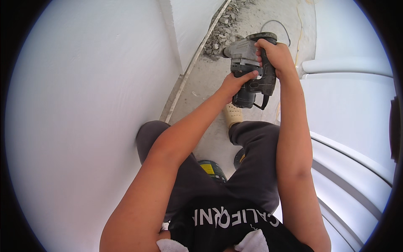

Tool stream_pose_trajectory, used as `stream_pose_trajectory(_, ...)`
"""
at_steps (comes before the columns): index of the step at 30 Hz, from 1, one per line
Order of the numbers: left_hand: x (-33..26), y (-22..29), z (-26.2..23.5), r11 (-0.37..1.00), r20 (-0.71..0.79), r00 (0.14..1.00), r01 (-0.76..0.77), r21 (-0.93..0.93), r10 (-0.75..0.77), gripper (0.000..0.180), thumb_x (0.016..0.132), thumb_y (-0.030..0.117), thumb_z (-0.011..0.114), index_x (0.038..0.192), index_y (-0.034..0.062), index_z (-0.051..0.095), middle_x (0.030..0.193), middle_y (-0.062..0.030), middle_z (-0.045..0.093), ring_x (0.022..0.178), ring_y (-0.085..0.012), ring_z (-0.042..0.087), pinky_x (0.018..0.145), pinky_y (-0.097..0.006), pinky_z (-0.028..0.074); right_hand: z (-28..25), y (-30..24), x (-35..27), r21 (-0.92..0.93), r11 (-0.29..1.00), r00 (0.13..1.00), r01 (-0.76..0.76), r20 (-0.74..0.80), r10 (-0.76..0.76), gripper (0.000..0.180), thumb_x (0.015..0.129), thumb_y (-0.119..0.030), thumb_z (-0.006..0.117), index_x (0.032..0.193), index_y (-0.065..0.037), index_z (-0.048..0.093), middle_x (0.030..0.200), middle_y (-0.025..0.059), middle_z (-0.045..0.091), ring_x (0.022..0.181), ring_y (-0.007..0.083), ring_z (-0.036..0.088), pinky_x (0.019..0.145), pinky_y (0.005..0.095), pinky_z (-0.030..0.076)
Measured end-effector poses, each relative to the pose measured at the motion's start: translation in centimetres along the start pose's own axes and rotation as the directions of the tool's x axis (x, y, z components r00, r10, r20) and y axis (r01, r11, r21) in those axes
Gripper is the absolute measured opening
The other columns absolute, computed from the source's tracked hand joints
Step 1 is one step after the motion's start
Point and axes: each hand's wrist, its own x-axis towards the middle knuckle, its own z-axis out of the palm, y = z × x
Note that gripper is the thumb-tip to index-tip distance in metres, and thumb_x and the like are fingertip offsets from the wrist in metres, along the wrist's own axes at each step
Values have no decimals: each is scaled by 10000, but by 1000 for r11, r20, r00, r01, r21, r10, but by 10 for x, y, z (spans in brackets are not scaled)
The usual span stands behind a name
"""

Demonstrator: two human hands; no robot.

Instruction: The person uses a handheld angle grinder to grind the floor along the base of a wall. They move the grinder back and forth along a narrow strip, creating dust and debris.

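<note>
A grey and black rotary hammer [243,51] is held out ahead of me, its nose pointing left toward broken rubble [221,35] along the base of the wall. My right hand [275,57] is wrapped round its black rear handle. Lower on the tool, my left hand [236,85] grips the body near the round black motor housing, its thumb lying across the top. Whether a bit sits in the nose and touches the rubble is hard to make out.
A white wall [79,105] rises close on my left, with a narrow pale strip [191,67] along the floor beside it. A dark cable [279,24] loops behind the tool. White curved panels [348,101] stand at right. Between my legs is a dark green bucket [218,173] with a yellow label.
</note>
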Motion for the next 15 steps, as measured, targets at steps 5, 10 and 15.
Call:
stream_pose_trajectory(5, -5, -1, 6, 999, -83, 996, -22, -46, 18, 561, 764, 383, 847, 1148, 28, 645, 1024, -60, 699, 884, -147, 682, 778, -297, 547, 4, 7, 11, -36, 999, 998, 4, 64, -2, 272, 775, -195, 691, 740, 73, 660, 668, 117, 639, 542, 191, 588, 492, 317, 481)
stream_pose_trajectory(10, -7, 3, 5, 995, -39, 998, 40, -87, -44, 538, 789, 363, 829, 1155, 21, 631, 998, -64, 708, 867, -156, 691, 781, -308, 550, 5, 5, 10, -109, 994, 999, 19, 29, -15, 309, 791, -235, 697, 727, 65, 668, 650, 121, 643, 521, 196, 593, 490, 315, 478)
stream_pose_trajectory(15, -10, 4, 15, 960, 27, 998, 70, -272, -65, 502, 827, 366, 798, 1156, 28, 626, 981, -50, 711, 836, -151, 695, 758, -322, 564, 16, -15, 15, -243, 961, 988, 130, 107, -107, 360, 795, -290, 694, 712, 60, 671, 586, 111, 621, 504, 186, 593, 489, 306, 465)
